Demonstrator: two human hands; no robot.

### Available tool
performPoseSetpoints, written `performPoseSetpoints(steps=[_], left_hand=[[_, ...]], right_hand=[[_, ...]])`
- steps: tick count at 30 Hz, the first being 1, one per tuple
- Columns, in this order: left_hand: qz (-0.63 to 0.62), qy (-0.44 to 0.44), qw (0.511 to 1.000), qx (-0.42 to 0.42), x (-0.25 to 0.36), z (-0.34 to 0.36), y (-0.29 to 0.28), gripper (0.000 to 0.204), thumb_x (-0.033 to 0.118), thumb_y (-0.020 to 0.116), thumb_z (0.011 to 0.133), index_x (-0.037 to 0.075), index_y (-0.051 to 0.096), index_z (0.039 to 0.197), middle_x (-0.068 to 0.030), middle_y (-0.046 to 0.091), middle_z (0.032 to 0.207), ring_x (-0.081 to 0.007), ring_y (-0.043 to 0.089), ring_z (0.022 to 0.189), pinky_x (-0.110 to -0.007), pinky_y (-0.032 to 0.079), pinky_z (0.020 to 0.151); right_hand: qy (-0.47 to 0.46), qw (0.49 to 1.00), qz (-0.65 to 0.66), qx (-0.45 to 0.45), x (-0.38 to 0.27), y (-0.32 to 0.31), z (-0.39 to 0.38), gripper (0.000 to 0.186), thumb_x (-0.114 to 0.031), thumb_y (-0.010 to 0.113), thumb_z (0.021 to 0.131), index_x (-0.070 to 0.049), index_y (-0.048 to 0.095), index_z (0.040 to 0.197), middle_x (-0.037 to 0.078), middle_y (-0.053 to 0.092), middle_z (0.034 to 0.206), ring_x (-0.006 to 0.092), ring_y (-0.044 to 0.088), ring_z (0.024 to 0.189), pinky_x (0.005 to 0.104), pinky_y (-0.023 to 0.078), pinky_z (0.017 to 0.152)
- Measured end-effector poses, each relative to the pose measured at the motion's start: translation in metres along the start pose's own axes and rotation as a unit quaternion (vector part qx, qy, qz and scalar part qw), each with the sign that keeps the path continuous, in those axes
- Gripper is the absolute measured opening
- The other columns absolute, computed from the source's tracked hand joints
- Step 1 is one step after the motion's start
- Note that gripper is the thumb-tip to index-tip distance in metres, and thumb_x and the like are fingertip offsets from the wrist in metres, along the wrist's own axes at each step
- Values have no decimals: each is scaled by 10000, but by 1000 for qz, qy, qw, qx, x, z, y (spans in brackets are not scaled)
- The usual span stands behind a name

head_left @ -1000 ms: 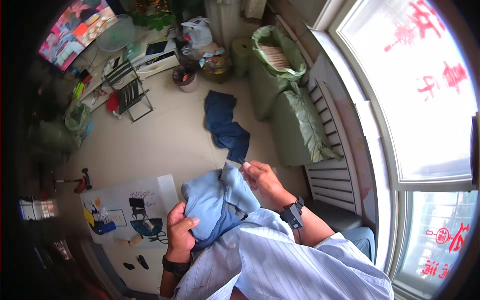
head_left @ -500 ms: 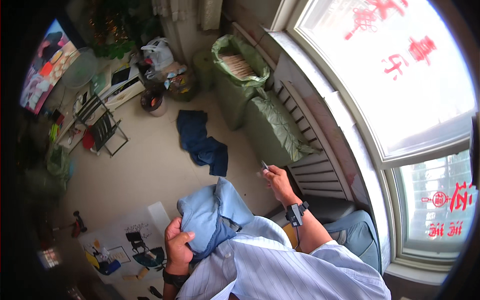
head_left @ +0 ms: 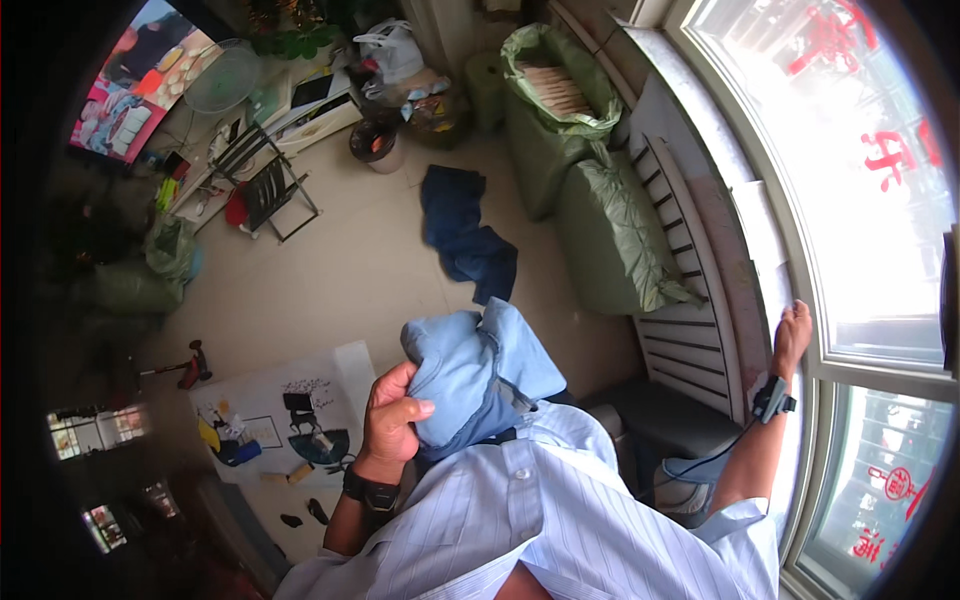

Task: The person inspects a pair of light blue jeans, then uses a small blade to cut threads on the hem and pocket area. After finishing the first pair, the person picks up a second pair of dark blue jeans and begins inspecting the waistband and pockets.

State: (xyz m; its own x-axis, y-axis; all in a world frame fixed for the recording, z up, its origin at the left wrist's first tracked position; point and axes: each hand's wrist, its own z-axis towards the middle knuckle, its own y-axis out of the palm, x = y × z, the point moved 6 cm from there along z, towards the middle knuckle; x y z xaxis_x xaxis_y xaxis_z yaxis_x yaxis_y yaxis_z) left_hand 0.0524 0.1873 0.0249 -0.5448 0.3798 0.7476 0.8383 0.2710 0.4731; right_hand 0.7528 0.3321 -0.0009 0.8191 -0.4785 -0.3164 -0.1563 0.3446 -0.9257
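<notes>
My left hand (head_left: 395,425) grips a light blue denim garment (head_left: 462,372) in front of my body, thumb on top and fingers behind the cloth. The garment is bunched, and a darker blue side shows along its lower part. Far to the right, my right hand (head_left: 794,335) is at the windowsill (head_left: 768,258), beside the window frame. Its fingers are curled closed, and whatever they hold is hidden.
Dark blue trousers (head_left: 468,238) lie on the floor ahead. Green sacks (head_left: 612,238) stand by a slatted white radiator (head_left: 690,315). A dark padded seat (head_left: 665,410) is at my right. A folding chair (head_left: 268,192) and a bin (head_left: 378,148) stand farther left.
My right hand, which held a small metal tool out in front, has moved right to the windowsill. My left hand keeps its grip on the denim garment. The view has shifted to the right.
</notes>
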Motion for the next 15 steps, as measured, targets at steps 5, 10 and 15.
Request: performPoseSetpoints(steps=[5,10,15], left_hand=[[-8,35,999,1,-9,9,20,342,71,627,685,-5,654,1017,-72,716,985,-174,657,898,-307,516,916],[-38,59,997,12,-1,15,45,313,71,628,697,1,649,1001,-65,709,963,-165,647,873,-309,515,903],[-70,79,994,18,2,23,58,383,87,621,676,-11,655,1044,-96,725,1014,-214,678,923,-348,536,941]], right_hand=[[-19,991,-126,-31,43,24,38,379,-211,539,1006,-23,642,1318,292,641,1251,461,623,1162,516,484,1009],[-18,987,-155,-30,86,54,51,383,-221,562,995,-43,622,1329,268,640,1160,463,605,1125,554,479,953],[-22,986,-161,22,99,56,62,372,-228,573,1006,-95,646,1346,241,641,1202,450,600,1136,531,469,984]])
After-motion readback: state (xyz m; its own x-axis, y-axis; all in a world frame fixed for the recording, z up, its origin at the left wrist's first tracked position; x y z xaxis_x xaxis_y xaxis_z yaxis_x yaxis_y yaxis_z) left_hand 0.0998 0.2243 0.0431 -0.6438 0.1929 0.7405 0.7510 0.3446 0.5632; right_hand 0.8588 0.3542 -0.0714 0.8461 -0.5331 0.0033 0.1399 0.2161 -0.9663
